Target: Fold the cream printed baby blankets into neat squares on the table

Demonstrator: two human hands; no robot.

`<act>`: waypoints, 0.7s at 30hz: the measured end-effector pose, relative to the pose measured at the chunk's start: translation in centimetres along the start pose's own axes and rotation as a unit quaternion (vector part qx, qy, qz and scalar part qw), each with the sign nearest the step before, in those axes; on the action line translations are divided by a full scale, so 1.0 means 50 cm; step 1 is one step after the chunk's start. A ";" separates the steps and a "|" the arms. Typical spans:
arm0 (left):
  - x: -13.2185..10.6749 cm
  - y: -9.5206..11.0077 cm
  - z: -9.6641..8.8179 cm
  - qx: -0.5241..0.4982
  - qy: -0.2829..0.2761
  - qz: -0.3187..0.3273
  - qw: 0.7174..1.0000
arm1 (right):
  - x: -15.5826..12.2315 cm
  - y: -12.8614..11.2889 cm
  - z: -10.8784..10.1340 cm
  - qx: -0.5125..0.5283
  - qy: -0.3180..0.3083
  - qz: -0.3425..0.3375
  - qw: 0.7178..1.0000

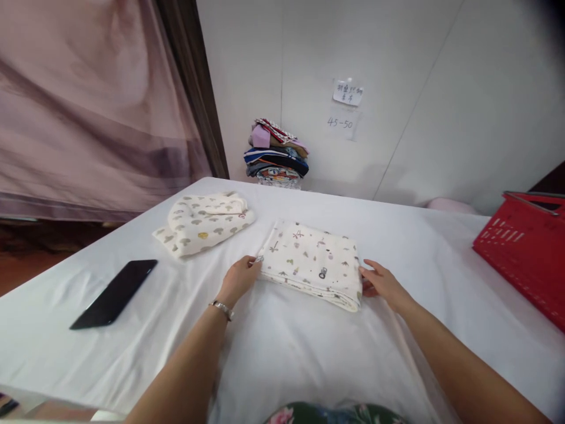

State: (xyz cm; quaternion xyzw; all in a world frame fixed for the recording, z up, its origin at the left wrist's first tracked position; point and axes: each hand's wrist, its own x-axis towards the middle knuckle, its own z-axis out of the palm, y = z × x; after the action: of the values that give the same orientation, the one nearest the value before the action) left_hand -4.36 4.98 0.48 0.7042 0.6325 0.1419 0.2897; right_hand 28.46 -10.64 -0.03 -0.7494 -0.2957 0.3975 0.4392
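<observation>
A folded white cloth with small printed figures lies flat on the table in front of me, its layered edge facing me. At its left edge, my left hand has thumb and fingers closed on the near-left corner; some fingertips are hidden by the cloth. My right hand is beside the opposite edge, its fingers apart and the fingertips touching the side of the fold. Farther left rests a second cream cloth with a mushroom-like print, loosely bunched with uneven edges.
A black phone-like slab lies on the white-covered table at left. A red plastic basket stands at the right edge. Behind the table is a stack of folded fabrics by the wall; a pink curtain hangs at left.
</observation>
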 end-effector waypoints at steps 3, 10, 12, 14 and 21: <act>0.000 0.002 0.001 0.016 -0.005 0.015 1.000 | -0.008 -0.018 0.012 0.008 -0.027 0.023 0.999; -0.015 0.010 0.001 0.027 0.005 0.026 0.999 | -0.007 -0.034 0.025 0.054 -0.067 0.037 0.996; -0.017 0.012 -0.003 0.033 -0.007 0.027 0.999 | -0.005 -0.026 0.031 0.082 -0.065 0.035 0.994; -0.018 0.014 -0.006 0.041 -0.019 0.025 0.999 | -0.002 -0.017 0.036 0.100 -0.073 0.026 0.992; -0.058 0.040 0.031 0.034 -0.066 0.053 0.996 | 0.043 -0.020 -0.014 0.127 0.035 -0.021 0.991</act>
State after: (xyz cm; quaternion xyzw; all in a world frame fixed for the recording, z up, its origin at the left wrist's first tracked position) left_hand -2.31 1.74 0.94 0.7540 0.5784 0.0889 0.2983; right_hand 30.07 -8.81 0.33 -0.6950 -0.2425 0.3958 0.5490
